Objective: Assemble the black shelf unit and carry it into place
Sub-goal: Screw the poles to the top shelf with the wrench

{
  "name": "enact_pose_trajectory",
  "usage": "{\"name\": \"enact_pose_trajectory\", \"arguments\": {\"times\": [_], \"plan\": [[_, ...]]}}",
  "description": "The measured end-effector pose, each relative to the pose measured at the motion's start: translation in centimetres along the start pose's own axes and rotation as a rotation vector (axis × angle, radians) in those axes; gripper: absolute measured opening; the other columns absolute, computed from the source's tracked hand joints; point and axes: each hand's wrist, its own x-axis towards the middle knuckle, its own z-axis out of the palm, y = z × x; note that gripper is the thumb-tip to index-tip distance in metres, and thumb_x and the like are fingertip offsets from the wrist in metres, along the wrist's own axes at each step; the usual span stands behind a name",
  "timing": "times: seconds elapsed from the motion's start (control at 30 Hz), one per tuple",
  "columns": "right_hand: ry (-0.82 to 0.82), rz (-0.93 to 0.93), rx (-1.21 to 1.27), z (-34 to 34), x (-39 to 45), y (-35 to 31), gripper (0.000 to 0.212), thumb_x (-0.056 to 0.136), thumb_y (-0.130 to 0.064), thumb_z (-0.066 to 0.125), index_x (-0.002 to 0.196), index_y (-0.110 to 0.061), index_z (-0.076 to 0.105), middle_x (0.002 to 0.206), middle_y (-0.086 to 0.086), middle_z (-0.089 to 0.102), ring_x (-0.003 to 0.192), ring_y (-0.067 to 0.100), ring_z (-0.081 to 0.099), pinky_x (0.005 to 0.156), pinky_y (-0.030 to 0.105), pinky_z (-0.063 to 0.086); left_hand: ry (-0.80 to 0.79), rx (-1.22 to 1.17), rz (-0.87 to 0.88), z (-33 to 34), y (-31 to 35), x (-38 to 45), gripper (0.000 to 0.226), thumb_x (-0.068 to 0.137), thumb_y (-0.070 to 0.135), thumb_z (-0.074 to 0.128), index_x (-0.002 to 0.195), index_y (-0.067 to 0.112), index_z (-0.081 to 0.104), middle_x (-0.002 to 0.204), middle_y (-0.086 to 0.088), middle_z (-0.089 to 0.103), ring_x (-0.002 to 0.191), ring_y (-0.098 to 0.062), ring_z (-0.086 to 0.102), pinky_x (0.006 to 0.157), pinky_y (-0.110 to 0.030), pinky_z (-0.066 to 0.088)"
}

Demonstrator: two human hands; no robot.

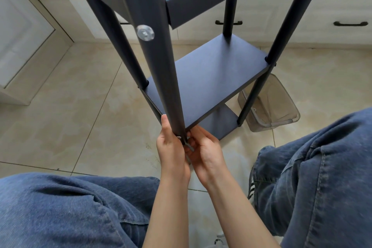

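Head view, looking down between two knees in blue jeans (60, 207).

Item 1: black shelf unit (209, 78). It is stood on the tiled floor (70, 106) directly in front of the person and is seen from close above. Its upper part is cut off by the top edge of the picture. A middle shelf is shown in full; a lower shelf is glimpsed beneath it and is largely hidden.

Item 2: near post (161, 62). It is run from the top edge down to the hands. A clear round cap (145, 32) is seen on its side. Its lower end is hidden between the hands.

Item 3: left hand (173, 151). The grip is curled round the lower end of the near post, with the fingers behind it.

Item 4: right hand (205, 151). The grip is closed narrowly on a small metal tool (190, 147) at the foot of the post. The tool is mostly covered by the fingers, and its kind cannot be told. A small screw head is just made out beside it.

Item 5: clear plastic bin (271, 104). It is lain on its side on the floor behind the right rear post and is partly hidden by it.

Item 6: cream cabinets (302, 16) with dark handles, set behind the shelf unit and cut off at the top.
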Motion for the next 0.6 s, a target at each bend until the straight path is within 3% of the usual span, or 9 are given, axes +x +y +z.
{"name": "enact_pose_trajectory", "arguments": {"times": [0.17,0.27,0.37,0.6], "plan": [[0.100,0.039,0.082,-0.3,-0.1,-0.1,0.034,0.093,-0.004,0.059,0.061,-0.013,0.069,0.065,0.003,0.054,0.058,0.011,0.050,0.056,0.023,0.049,0.038,0.018,0.032,0.1,0.1,-0.2,0.042,0.108,0.039,0.038,0.088,0.014,0.065,0.064,0.009,0.069,0.060,-0.002,0.067,0.054,-0.016,0.052],[0.167,0.045,0.079,-0.9,-0.2,-0.4,0.023,0.092,-0.005,0.060,0.078,-0.009,0.078,0.065,0.001,0.056,0.058,0.010,0.049,0.060,0.023,0.043,0.063,0.016,0.053,0.2,0.2,-0.2,0.041,0.109,0.037,0.036,0.086,0.015,0.063,0.061,0.012,0.068,0.058,0.000,0.067,0.053,-0.014,0.050],[0.179,0.026,0.067,-1.3,-0.2,-0.6,0.017,0.093,-0.005,0.060,0.087,-0.004,0.076,0.064,0.001,0.058,0.057,0.010,0.049,0.059,0.023,0.041,0.063,-0.012,0.061,0.6,0.5,0.2,0.042,0.110,0.035,0.034,0.084,0.013,0.059,0.057,0.011,0.067,0.052,-0.001,0.065,0.048,-0.014,0.049],[0.161,0.015,0.180,-0.1,1.0,-1.4,0.021,0.094,-0.006,0.061,0.080,-0.008,0.076,0.067,0.003,0.064,0.056,0.010,0.050,0.054,0.021,0.044,0.046,-0.017,0.075,2.6,1.8,3.3,0.042,0.108,0.036,0.042,0.076,0.012,0.058,0.054,0.009,0.063,0.049,-0.005,0.062,0.047,-0.018,0.049]]}}
